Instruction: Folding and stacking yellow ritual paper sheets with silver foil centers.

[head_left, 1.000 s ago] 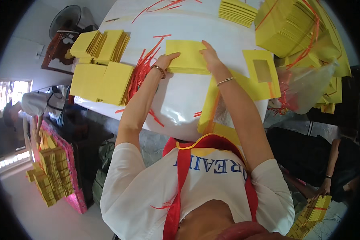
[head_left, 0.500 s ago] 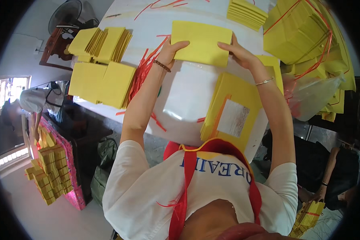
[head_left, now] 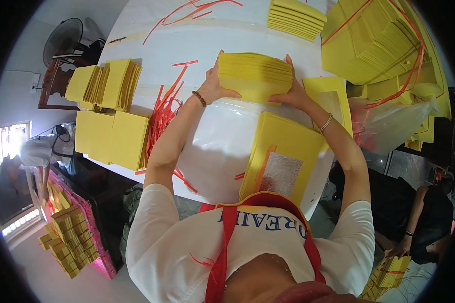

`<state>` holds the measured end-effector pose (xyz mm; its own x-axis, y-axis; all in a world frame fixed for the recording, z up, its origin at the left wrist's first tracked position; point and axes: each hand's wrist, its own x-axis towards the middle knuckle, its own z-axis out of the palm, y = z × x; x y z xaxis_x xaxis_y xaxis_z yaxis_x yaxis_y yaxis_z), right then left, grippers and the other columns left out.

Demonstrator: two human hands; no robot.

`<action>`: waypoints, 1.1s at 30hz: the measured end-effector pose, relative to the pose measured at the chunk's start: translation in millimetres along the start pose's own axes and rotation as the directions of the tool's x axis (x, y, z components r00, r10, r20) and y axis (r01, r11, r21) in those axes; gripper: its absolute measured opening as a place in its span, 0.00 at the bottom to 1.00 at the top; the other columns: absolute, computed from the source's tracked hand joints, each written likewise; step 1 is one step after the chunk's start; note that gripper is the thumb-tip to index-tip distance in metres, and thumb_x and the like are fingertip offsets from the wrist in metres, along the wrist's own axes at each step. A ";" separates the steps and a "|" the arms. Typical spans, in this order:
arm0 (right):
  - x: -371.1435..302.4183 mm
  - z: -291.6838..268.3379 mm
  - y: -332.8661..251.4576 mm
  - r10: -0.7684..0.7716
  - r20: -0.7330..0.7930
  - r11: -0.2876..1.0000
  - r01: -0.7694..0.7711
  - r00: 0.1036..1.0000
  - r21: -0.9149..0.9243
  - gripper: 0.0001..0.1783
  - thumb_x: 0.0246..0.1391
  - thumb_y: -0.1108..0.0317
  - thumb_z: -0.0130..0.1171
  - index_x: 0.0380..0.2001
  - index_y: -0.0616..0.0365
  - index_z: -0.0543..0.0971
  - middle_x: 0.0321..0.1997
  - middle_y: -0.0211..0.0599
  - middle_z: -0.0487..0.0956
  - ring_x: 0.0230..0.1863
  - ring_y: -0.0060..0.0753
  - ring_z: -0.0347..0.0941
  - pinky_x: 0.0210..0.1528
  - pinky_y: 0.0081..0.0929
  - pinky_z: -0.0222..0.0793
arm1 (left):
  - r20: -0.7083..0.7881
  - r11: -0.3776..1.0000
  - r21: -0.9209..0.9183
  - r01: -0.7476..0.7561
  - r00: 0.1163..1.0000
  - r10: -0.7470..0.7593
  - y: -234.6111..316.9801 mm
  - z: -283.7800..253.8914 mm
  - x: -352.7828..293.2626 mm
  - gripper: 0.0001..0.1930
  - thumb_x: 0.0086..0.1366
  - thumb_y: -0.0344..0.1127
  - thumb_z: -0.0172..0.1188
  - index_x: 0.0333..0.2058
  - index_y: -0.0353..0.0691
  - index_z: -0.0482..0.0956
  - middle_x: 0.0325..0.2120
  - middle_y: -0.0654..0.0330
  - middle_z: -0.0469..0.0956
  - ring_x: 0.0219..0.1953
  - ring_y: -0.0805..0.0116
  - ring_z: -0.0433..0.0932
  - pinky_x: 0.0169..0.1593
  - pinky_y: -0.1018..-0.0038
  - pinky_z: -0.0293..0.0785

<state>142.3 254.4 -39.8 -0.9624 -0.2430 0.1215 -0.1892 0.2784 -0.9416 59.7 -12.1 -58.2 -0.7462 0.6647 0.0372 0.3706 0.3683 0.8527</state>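
Note:
A thick stack of yellow folded paper is held above the white table, its layered edges showing. My left hand grips its left end, thumb along the near face and fingers behind. At the right end my right hand clasps it the same way, fingertips showing above the far corner. Loose red plastic strips lie left of my left forearm. Below my right hand is a larger pile of yellow sheets with a whitish patch and an orange strip on top.
More yellow stacks stand at the left table edge and the far side. Big red-tied bundles and a clear plastic bag crowd the right. Other people work at left and lower right beside yellow bundles.
Both hands have brought the stack slightly nearer to me and tilted it, so its layered edge now shows instead of the flat face. The view has shifted a little.

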 end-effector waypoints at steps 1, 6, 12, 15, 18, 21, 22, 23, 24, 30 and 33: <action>3.0 3.9 -2.0 0.024 -0.020 0.998 -0.023 1.000 0.052 0.68 0.31 0.68 0.72 0.64 0.51 0.30 0.60 0.41 0.60 0.62 0.37 0.54 0.62 0.32 0.50 | -0.004 0.999 0.048 0.021 1.000 -0.021 -2.3 -0.6 1.4 0.64 0.34 0.46 0.75 0.61 0.35 0.34 0.56 0.53 0.59 0.61 0.60 0.54 0.60 0.63 0.45; 18.1 -14.7 -8.9 0.145 -0.084 0.971 -0.125 0.986 0.204 0.53 0.36 0.67 0.69 0.62 0.56 0.48 0.57 0.39 0.64 0.58 0.35 0.59 0.59 0.31 0.57 | -0.168 0.942 -0.331 -0.052 0.986 -0.004 29.2 5.7 11.9 0.58 0.40 0.43 0.73 0.60 0.34 0.38 0.54 0.53 0.61 0.58 0.62 0.59 0.57 0.66 0.58; 28.1 -34.7 -43.3 0.380 0.180 0.658 -0.402 0.907 0.637 0.29 0.50 0.55 0.56 0.51 0.58 0.65 0.48 0.34 0.72 0.47 0.27 0.69 0.49 0.27 0.65 | -0.080 0.869 -0.458 0.188 0.964 -0.252 83.7 -24.1 26.4 0.47 0.58 0.65 0.45 0.61 0.31 0.42 0.53 0.46 0.63 0.54 0.63 0.65 0.53 0.68 0.63; 22.5 -36.7 -42.3 0.387 0.192 0.518 -0.384 0.902 0.764 0.27 0.53 0.52 0.51 0.51 0.57 0.66 0.46 0.34 0.73 0.45 0.27 0.70 0.47 0.27 0.66 | 0.155 0.611 -0.750 0.253 0.966 -0.210 108.5 -43.3 17.0 0.47 0.58 0.65 0.45 0.61 0.34 0.36 0.55 0.46 0.60 0.54 0.60 0.63 0.55 0.66 0.60; 24.4 -30.4 -51.3 0.399 0.071 0.378 -0.235 0.914 0.896 0.24 0.55 0.54 0.48 0.50 0.57 0.67 0.47 0.34 0.73 0.46 0.29 0.70 0.48 0.29 0.67 | -0.084 0.486 -0.874 -0.019 0.990 -0.112 119.9 -27.1 10.8 0.44 0.60 0.64 0.42 0.62 0.40 0.36 0.53 0.49 0.63 0.53 0.62 0.63 0.53 0.67 0.61; 36.4 -17.3 -63.5 0.262 -0.015 0.357 -0.082 0.965 0.931 0.26 0.56 0.53 0.47 0.53 0.57 0.64 0.50 0.34 0.72 0.48 0.30 0.70 0.48 0.30 0.67 | -0.255 0.508 -0.842 -0.182 0.964 -0.077 128.2 5.5 21.9 0.35 0.61 0.54 0.50 0.61 0.48 0.46 0.50 0.64 0.66 0.49 0.74 0.64 0.49 0.75 0.61; 40.1 -6.7 -68.0 0.254 -0.068 0.375 -0.033 0.965 0.926 0.25 0.58 0.53 0.45 0.54 0.55 0.63 0.52 0.34 0.70 0.51 0.29 0.68 0.51 0.30 0.65 | -0.365 0.516 -0.812 -0.274 0.927 -0.082 136.9 14.5 26.0 0.36 0.59 0.49 0.55 0.60 0.45 0.47 0.49 0.63 0.67 0.50 0.75 0.63 0.50 0.74 0.62; 42.7 3.0 -72.3 0.246 -0.121 0.392 0.015 0.962 0.920 0.25 0.59 0.54 0.43 0.55 0.54 0.62 0.54 0.33 0.69 0.53 0.29 0.67 0.54 0.31 0.63 | -0.470 0.524 -0.771 -0.361 0.879 -0.086 142.6 17.9 29.1 0.37 0.57 0.44 0.59 0.59 0.43 0.47 0.48 0.62 0.67 0.51 0.75 0.63 0.51 0.74 0.62; 41.3 9.6 -73.1 0.241 -0.115 0.396 0.011 0.964 0.918 0.25 0.59 0.54 0.43 0.55 0.54 0.62 0.54 0.33 0.69 0.53 0.29 0.67 0.54 0.31 0.63 | -0.478 0.523 -0.768 -0.369 0.874 -0.086 147.7 16.7 31.0 0.37 0.57 0.44 0.59 0.59 0.43 0.47 0.48 0.62 0.67 0.51 0.75 0.63 0.51 0.74 0.62; 17.8 -15.9 -36.5 0.230 0.085 0.455 -0.184 0.969 0.871 0.35 0.53 0.52 0.52 0.60 0.53 0.54 0.63 0.37 0.56 0.61 0.35 0.56 0.61 0.30 0.53 | -0.424 0.606 -0.750 -0.266 0.896 -0.132 127.1 -4.8 30.0 0.40 0.48 0.26 0.62 0.56 0.35 0.46 0.48 0.53 0.64 0.51 0.67 0.65 0.50 0.72 0.67; 27.3 -37.7 -28.1 0.183 -0.204 0.856 -0.054 0.962 0.515 0.40 0.47 0.57 0.60 0.60 0.53 0.54 0.63 0.37 0.54 0.60 0.34 0.56 0.59 0.30 0.55 | -0.332 0.712 -0.659 -0.242 0.943 0.013 111.6 -5.9 27.2 0.40 0.48 0.23 0.60 0.56 0.36 0.46 0.49 0.53 0.64 0.52 0.67 0.65 0.52 0.72 0.66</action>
<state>114.0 275.0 1.8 -0.9999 0.0064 0.0084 -0.0097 -0.2268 -0.9739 77.5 43.2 41.0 -0.8825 0.4162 0.2191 0.0799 -0.3265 0.9418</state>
